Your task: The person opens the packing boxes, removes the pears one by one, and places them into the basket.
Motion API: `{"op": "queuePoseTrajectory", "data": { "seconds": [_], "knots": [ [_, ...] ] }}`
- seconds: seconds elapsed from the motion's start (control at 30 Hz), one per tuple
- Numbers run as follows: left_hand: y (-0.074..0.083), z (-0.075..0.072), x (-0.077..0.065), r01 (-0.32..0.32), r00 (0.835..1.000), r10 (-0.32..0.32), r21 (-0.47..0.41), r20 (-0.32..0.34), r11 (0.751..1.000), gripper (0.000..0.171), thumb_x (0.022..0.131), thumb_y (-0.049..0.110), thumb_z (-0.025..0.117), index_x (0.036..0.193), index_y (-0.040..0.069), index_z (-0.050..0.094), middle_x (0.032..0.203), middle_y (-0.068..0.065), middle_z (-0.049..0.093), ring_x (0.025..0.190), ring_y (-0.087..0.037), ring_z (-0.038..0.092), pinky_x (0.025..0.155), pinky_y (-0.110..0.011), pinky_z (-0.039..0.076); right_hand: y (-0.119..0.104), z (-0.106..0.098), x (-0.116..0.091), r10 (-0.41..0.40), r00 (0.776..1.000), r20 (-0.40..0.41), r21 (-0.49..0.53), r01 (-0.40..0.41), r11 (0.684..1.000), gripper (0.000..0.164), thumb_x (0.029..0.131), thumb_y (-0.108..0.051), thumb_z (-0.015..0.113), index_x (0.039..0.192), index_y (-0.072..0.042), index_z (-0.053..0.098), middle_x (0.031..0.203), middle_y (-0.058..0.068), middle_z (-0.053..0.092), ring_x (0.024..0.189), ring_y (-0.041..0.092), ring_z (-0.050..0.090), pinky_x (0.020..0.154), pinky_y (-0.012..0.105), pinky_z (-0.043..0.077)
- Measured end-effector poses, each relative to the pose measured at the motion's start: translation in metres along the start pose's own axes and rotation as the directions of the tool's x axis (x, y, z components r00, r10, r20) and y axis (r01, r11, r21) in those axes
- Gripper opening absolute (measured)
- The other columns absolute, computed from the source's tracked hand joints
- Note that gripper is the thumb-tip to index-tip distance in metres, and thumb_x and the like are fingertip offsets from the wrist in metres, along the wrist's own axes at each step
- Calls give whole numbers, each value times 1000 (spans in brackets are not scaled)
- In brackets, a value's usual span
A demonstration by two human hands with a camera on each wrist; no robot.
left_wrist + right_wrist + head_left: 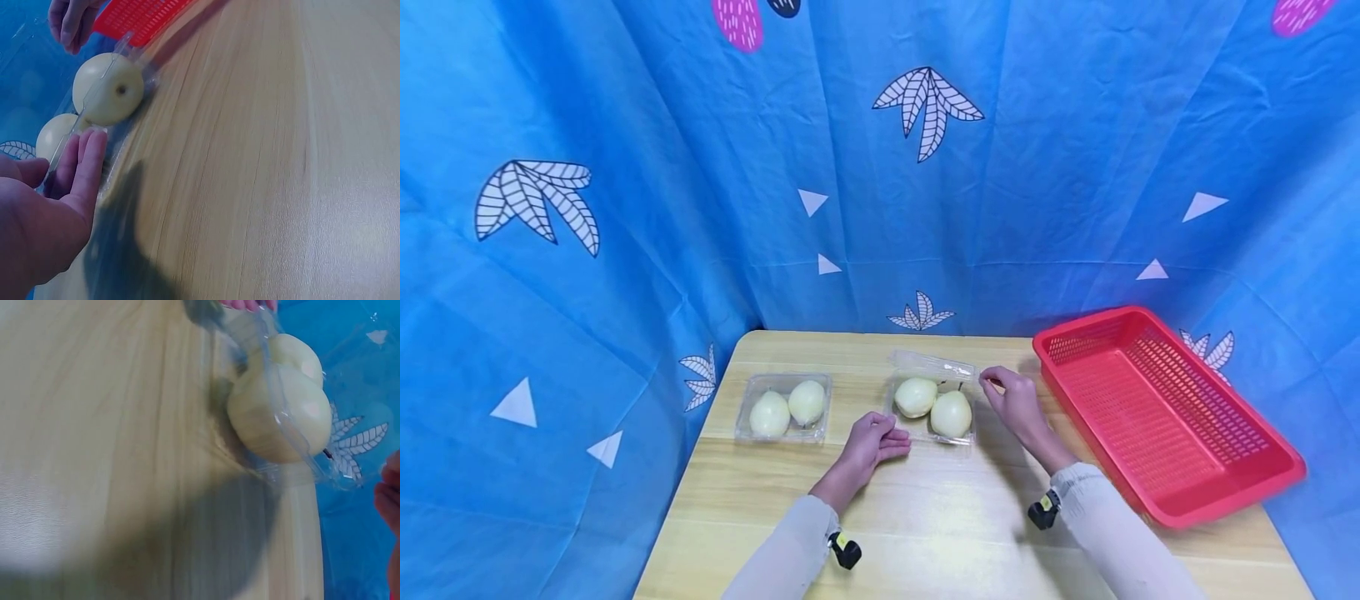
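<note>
Two pale yellow pears (951,414) with stems lie in a clear plastic clamshell box (917,435) on the table. Its transparent lid (934,365) is raised at the far side. My left hand (867,446) is at the box's near left corner; in the left wrist view, that hand (56,206) has the rim between thumb and fairly straight fingers. My right hand (1017,404) has its fingers curled and pinches the lid's right edge; its fingertips are partly cut off in the right wrist view, where the pears (281,415) show through the plastic.
A second clear box (815,433) with two pears stands to the left on the wooden table (940,533). On the right lies a red perforated plastic basket (1165,408), reaching over the table's edge. Blue patterned cloth (1037,167) hangs behind and at both sides.
</note>
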State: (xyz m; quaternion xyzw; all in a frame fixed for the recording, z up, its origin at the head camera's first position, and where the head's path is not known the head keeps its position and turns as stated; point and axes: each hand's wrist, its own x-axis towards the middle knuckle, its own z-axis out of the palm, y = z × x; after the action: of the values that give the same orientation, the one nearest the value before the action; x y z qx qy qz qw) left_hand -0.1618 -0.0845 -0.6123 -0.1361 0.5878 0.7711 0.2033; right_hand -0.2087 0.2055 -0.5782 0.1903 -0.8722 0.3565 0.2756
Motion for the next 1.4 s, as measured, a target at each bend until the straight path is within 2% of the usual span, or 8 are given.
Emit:
{"op": "queuePoseTrajectory", "data": {
  "seconds": [0.13,0.23,0.43,0.57,0.77,0.83,1.13,1.4],
  "knots": [
    [-1,-2,-1,6,1000,-6,9,11,1000,19,106,17,56,112,0,50,101,-19,74,95,-30,77,91,-44,63,3,1,6,91,996,14,68,-92,993,11,86,6,76,96,5,74,92,22,78,84,36,78,76,44,63],
    [-2,-3,-3,6,1000,-6,12,21,1000,16,106,16,57,108,2,50,100,-20,75,96,-33,77,91,-46,63,4,2,11,181,983,36,107,-184,977,11,87,4,76,99,4,74,94,21,78,86,36,78,79,45,63],
    [-3,-3,-10,18,999,-18,22,36,1000,18,105,17,58,108,2,49,103,-22,74,99,-38,77,91,-46,63,6,8,19,372,923,101,176,-384,906,13,91,-1,74,103,1,72,99,20,77,93,35,77,84,40,63],
    [-4,-3,-13,31,999,-32,14,43,999,17,105,15,59,108,2,49,104,-22,75,99,-36,77,91,-46,62,7,12,24,449,883,136,179,-468,865,15,94,-7,73,107,-1,70,103,21,77,96,34,75,85,36,62],
    [-5,-4,-14,20,999,-21,13,47,1000,15,105,13,58,105,2,49,104,-24,75,100,-39,77,91,-47,62,10,19,31,507,843,181,182,-535,825,20,97,-11,71,113,-1,69,107,22,75,99,35,72,89,47,61],
    [-5,-4,-15,16,999,-17,13,46,1000,15,105,13,58,105,2,49,104,-24,75,101,-40,76,90,-47,62,12,21,32,518,834,191,181,-549,816,20,97,-11,70,114,0,68,108,22,74,99,35,71,89,47,61],
    [-6,-3,-16,7,1000,-7,-8,30,1000,13,104,12,59,103,4,48,97,-19,76,98,-39,77,89,-47,63,18,32,30,554,805,211,180,-590,787,22,98,-11,68,115,3,68,106,23,73,96,30,70,78,20,56],
    [-8,-1,-17,5,1000,-5,-19,21,1000,15,104,12,59,105,3,48,92,-15,76,88,-29,78,88,-45,64,18,38,27,603,763,233,142,-640,755,29,98,-8,68,124,4,68,110,23,72,100,32,69,78,18,53]
  ]
}}
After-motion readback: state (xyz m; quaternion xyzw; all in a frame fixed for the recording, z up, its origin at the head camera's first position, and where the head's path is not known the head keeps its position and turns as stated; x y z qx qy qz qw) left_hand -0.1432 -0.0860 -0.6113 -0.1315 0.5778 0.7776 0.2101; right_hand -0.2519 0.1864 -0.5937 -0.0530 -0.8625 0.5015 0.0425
